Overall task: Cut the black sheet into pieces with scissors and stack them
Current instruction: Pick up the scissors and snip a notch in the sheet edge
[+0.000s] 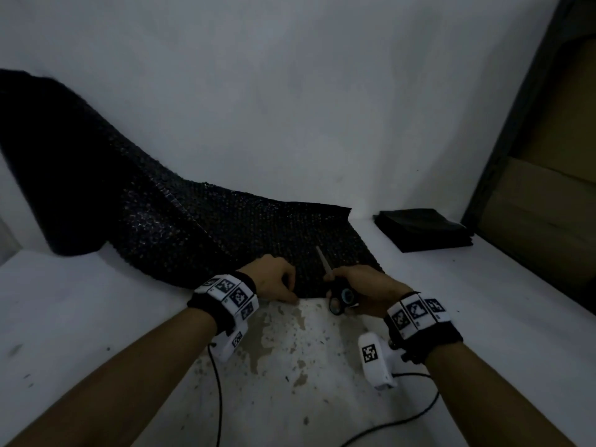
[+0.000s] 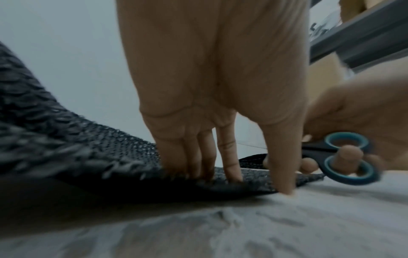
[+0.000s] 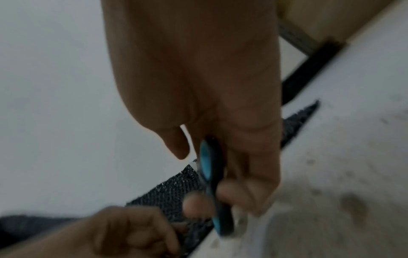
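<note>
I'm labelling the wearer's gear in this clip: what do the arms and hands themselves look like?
Bare forearms, no sleeves; left hand and right hand ungloved. The left wristband and right wristband are black straps ringed with white blocks printed with black square codes. A white, code-marked pod hangs under each, trailing a thin black cable.

Worn white table [image 1: 80, 311], perhaps cardboard [image 1: 541, 214]

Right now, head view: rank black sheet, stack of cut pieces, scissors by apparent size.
1. black sheet, by far the largest.
2. stack of cut pieces, though it lies farther from the camera.
3. scissors, smallest, partly hidden in the right hand.
</note>
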Demonstrator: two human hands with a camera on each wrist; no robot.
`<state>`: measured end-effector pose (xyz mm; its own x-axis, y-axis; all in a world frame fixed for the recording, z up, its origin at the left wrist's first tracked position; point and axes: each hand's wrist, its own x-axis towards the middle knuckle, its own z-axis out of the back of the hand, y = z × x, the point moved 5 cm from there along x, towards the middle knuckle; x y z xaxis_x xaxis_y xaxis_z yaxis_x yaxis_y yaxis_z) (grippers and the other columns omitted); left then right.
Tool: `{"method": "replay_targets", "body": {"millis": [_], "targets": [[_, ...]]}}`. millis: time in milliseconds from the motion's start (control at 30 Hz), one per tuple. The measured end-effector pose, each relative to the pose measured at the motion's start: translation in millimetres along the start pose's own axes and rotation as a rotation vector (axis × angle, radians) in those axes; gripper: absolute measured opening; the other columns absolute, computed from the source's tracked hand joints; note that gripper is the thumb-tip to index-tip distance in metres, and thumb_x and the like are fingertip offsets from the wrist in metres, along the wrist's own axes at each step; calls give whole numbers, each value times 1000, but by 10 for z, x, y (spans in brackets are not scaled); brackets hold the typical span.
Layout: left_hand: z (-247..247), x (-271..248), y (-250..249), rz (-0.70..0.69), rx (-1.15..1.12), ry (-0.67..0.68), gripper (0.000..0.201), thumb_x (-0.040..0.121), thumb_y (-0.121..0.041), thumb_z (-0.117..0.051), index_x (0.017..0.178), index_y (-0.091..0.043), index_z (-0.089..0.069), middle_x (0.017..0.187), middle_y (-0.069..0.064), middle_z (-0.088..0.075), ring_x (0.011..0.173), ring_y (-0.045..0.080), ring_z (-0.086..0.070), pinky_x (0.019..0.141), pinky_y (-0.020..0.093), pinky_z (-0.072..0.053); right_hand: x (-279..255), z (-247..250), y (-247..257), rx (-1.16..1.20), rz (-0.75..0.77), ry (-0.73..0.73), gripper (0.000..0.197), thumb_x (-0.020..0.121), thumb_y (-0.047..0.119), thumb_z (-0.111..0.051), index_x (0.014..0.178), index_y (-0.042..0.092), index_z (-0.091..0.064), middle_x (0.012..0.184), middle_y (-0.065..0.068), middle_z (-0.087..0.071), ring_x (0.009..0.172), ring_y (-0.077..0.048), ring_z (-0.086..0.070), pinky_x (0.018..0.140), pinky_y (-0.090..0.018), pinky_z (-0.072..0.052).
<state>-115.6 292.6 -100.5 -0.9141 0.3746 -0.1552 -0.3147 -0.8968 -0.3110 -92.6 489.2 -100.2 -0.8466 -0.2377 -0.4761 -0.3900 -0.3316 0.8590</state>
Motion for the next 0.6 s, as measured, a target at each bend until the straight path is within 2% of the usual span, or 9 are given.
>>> {"method": "replay_targets", "body": {"millis": [33,100,167,233,333,467,533,600], "targets": [[1,-10,3,-7,9,-7,31,78,-47,-79,95,-23,-68,93,-6,-65,84,14,-61,73,33,-55,-27,-27,-27,115,-7,42,27,105,25,-42,110,5,-60,96,-16,-67,77,-27,-62,67,-34,-48],[2,-27,-4,-17,16,-17,29,78,-42,-80,95,-22,-68,92,-6,-65,85,15,-61,76,33,-54,-42,-31,-72,247,5,64,25,102,12,-40,111,-1,-60,101,-22,-67,84,-32,-64,77,-41,-53],[0,-24,-6,-31,0,-14,25,80,-37,-80,95,-21,-68,93,-5,-65,86,15,-61,75,31,-53,-52,-28,-115,280,23,93,29,99,1,-42,119,-8,-61,106,-22,-67,91,-32,-67,91,-43,-55],[-5,-31,-16,-45,1,-11,21,82,-33,-79,93,-20,-67,88,-7,-63,81,14,-59,70,27,-50,-76,-37,-162,244,45,154,27,98,-3,-48,120,-10,-62,104,-19,-69,97,-28,-68,95,-41,-55],[-10,-34,-6,-57,-15,-1,18,82,-31,-79,88,-21,-65,77,-12,-58,70,7,-54,63,22,-44,-137,-33,-226,233,52,233,17,96,-2,-58,110,-5,-67,92,-12,-73,101,-26,-68,86,-34,-58],[-23,-33,30,-57,-65,36,14,83,-28,-80,86,-21,-67,76,-12,-62,69,5,-57,66,23,-47,-192,-22,-244,195,64,287,23,97,5,-60,117,-6,-63,104,-19,-62,87,-21,-67,73,-28,-56],[-25,-42,39,-50,-77,35,14,83,-28,-79,88,-19,-69,76,-12,-62,69,6,-57,65,23,-47,-218,-36,-229,163,90,321,37,98,11,-61,126,-13,-57,105,-20,-59,83,-23,-54,70,-29,-54],[-26,-55,48,-37,-77,40,15,83,-31,-79,87,-21,-69,79,-11,-62,71,6,-57,66,23,-47,-250,-59,-215,150,102,335,52,95,21,-66,132,-13,-53,102,-18,-58,81,-23,-41,67,-28,-52]]}}
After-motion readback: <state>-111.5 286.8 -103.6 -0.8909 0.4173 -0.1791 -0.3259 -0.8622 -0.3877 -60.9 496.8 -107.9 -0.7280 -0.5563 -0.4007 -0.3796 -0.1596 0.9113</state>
